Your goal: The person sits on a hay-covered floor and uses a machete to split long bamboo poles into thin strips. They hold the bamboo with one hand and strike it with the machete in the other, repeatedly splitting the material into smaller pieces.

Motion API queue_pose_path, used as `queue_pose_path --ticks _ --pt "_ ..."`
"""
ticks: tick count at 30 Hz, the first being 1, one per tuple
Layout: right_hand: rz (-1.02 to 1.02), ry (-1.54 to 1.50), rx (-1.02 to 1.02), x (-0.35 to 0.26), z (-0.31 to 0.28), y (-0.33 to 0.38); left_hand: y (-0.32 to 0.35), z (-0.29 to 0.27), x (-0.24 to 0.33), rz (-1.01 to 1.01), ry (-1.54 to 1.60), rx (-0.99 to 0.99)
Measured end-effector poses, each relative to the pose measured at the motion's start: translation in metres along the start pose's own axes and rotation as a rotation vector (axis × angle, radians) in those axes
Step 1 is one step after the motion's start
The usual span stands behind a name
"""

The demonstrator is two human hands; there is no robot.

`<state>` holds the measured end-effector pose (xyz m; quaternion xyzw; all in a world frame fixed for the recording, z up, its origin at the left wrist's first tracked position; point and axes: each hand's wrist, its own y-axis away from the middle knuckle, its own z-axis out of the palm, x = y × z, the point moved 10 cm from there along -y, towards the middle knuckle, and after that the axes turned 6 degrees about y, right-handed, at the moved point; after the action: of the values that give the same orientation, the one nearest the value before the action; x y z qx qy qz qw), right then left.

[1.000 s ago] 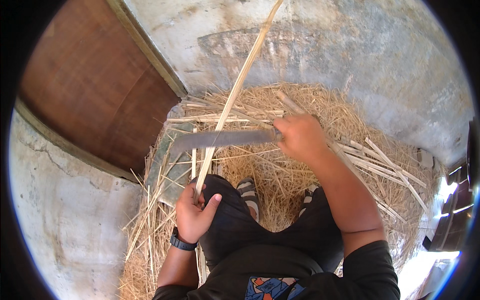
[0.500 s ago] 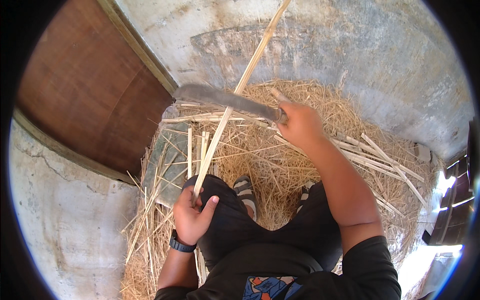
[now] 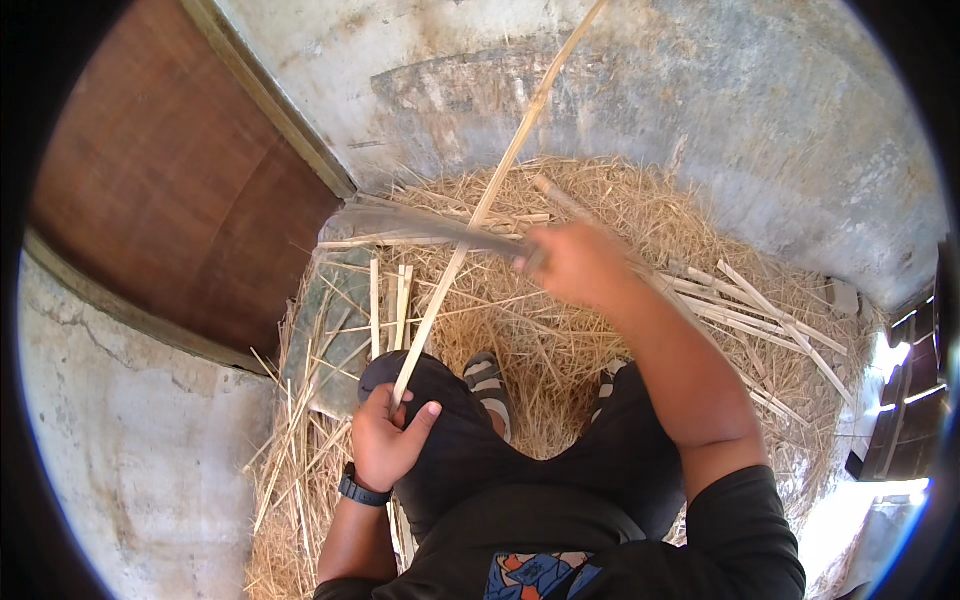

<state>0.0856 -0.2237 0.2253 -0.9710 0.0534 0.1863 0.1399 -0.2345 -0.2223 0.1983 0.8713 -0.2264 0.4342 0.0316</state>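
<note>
My left hand [image 3: 390, 440] is closed around the lower end of a long pale bamboo strip [image 3: 508, 160], beside my left knee. The strip slants up and away to the right, past the top of the view. In my right hand [image 3: 578, 262] is the handle of a machete [image 3: 485, 239], gripped in a fist and blurred by motion. Its dark blade [image 3: 410, 222] points left and crosses the strip around the middle; whether the edge bites into it I cannot tell.
Straw and thin shavings [image 3: 520, 320] cover the floor around my sandalled feet. Split strips [image 3: 740, 310] lie to the right, and short pieces [image 3: 390, 295] rest by a flat grey stone [image 3: 340, 290]. A stained wall [image 3: 640, 100] curves behind; a brown wooden panel [image 3: 180, 190] stands at left.
My right hand has moved a little left and down with the machete, and its blade now sits lower on the strip. The strip's far end has shifted slightly right.
</note>
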Motion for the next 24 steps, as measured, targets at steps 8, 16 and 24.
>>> queue_pose_path --ticks 8,16,24 --pt "0.289 -0.262 -0.045 0.075 0.014 -0.008 0.007 -0.024 -0.013 -0.033 -0.015 -0.052" --pt "0.009 -0.100 -0.097 0.029 0.045 -0.010 0.020 -0.049 -0.035 -0.088 -0.023 -0.010" --pt "-0.133 0.016 -0.023 0.009 0.047 -0.006 0.030 -0.055 -0.054 -0.022 -0.082 0.061"
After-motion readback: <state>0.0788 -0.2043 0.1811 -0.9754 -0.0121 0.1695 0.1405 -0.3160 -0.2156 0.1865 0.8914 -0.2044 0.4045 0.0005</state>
